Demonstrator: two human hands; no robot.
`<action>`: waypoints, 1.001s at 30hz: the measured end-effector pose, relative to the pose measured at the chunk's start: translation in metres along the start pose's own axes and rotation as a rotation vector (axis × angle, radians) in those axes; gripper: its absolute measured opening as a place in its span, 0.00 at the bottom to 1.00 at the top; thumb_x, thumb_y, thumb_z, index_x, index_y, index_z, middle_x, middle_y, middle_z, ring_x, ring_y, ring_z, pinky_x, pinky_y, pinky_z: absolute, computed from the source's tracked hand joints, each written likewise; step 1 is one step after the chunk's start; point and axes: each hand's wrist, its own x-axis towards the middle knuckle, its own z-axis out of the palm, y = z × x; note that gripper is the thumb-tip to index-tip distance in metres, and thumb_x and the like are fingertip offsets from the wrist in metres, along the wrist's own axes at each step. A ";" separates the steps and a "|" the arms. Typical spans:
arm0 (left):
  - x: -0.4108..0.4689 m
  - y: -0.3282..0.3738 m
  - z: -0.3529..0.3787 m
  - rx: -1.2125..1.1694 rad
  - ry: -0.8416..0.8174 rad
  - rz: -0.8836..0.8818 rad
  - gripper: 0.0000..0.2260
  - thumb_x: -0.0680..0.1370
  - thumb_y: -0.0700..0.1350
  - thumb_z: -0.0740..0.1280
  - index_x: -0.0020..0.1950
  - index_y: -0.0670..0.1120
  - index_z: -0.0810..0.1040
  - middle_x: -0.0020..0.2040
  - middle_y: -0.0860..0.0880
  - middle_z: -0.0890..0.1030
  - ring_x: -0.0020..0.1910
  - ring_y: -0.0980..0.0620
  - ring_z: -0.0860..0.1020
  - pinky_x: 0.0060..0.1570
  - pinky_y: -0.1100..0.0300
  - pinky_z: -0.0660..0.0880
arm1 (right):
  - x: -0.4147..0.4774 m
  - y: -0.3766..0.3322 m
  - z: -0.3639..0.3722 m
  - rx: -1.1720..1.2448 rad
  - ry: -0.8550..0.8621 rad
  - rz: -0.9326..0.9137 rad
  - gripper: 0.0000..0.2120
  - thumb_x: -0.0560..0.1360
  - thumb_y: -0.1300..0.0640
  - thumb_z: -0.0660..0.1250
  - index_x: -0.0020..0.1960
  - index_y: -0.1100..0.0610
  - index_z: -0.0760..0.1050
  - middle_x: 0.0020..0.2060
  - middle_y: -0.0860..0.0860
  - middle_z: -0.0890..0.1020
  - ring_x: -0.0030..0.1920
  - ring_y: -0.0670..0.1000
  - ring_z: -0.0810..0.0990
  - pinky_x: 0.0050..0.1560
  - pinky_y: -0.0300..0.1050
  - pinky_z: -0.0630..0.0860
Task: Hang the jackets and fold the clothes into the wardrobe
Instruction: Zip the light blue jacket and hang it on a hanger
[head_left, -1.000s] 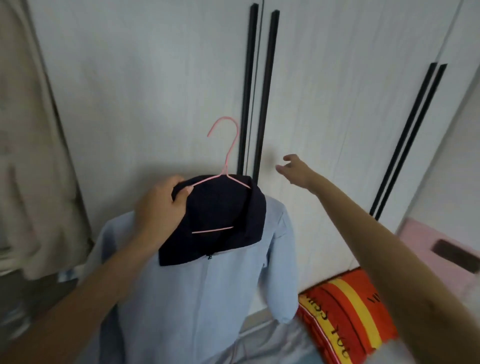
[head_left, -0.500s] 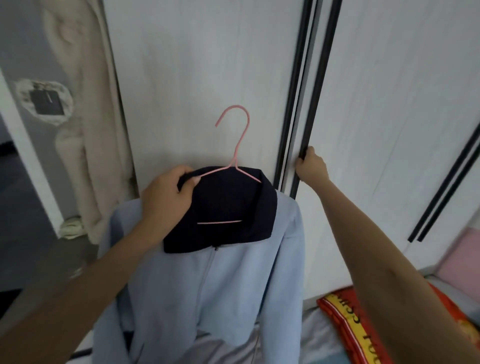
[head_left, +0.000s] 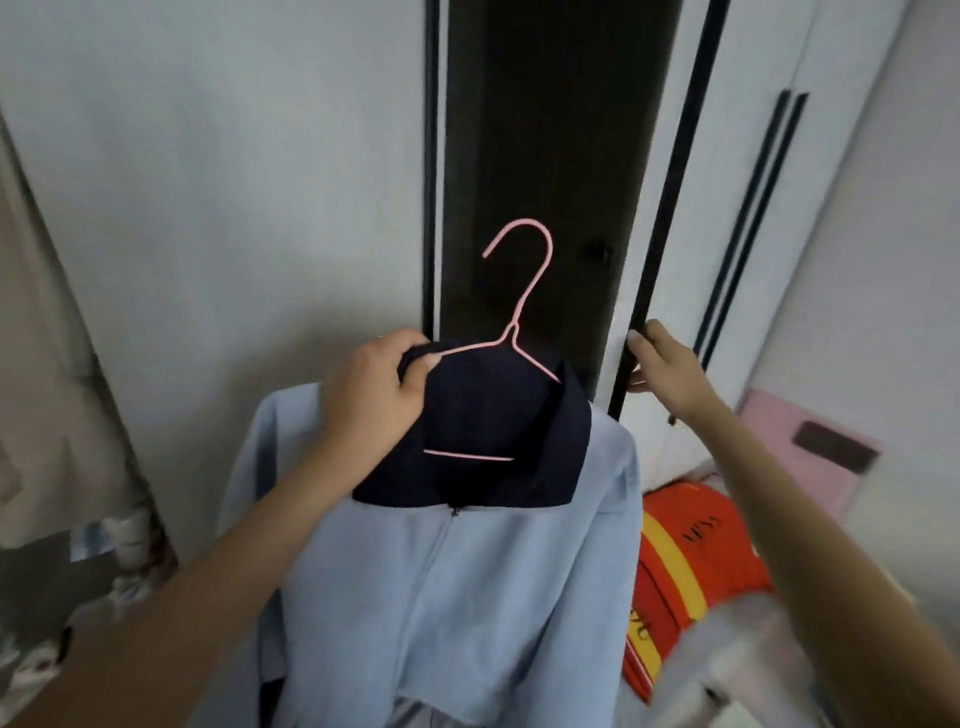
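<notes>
Gripping the pink wire hanger (head_left: 512, 333) at one shoulder, our left hand (head_left: 372, 396) curls thumb and fingers around the wire and the navy collar (head_left: 498, 415) together. The light blue jacket (head_left: 467, 597) hangs from that hanger with its zipped front towards us. We hold it up in front of the wardrobe, not yet inside. The hook stands upright and free against the dark gap (head_left: 530, 156) between the white left door (head_left: 234, 208) and the right door (head_left: 727, 156). Our right hand (head_left: 666, 370) wraps its fingers round the black edge strip (head_left: 655, 234) of the right door, close beside the jacket's shoulder. Low on the right lies an orange cushion (head_left: 727, 556) with a yellow band, and past it something pink (head_left: 779, 431). Beige fabric (head_left: 31, 364) hangs at far left.
</notes>
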 end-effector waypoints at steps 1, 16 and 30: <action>0.000 0.011 0.012 -0.011 -0.009 0.027 0.08 0.77 0.48 0.64 0.51 0.47 0.80 0.43 0.45 0.82 0.42 0.40 0.79 0.40 0.49 0.76 | -0.009 0.008 -0.017 -0.002 0.020 0.024 0.12 0.82 0.47 0.55 0.47 0.54 0.67 0.43 0.54 0.79 0.44 0.58 0.82 0.49 0.58 0.80; 0.011 0.079 0.091 -0.281 -0.117 0.039 0.04 0.78 0.43 0.66 0.46 0.45 0.78 0.39 0.51 0.79 0.40 0.48 0.77 0.41 0.51 0.74 | -0.007 0.099 -0.131 -0.239 0.203 0.225 0.16 0.81 0.58 0.59 0.63 0.66 0.61 0.50 0.63 0.76 0.41 0.58 0.76 0.33 0.44 0.70; 0.024 0.087 0.101 -0.140 -0.102 0.079 0.02 0.77 0.45 0.66 0.46 0.50 0.78 0.38 0.53 0.78 0.37 0.48 0.76 0.35 0.55 0.71 | 0.048 0.156 -0.164 -0.038 0.345 0.443 0.12 0.77 0.70 0.55 0.51 0.54 0.57 0.48 0.55 0.73 0.50 0.54 0.71 0.34 0.40 0.64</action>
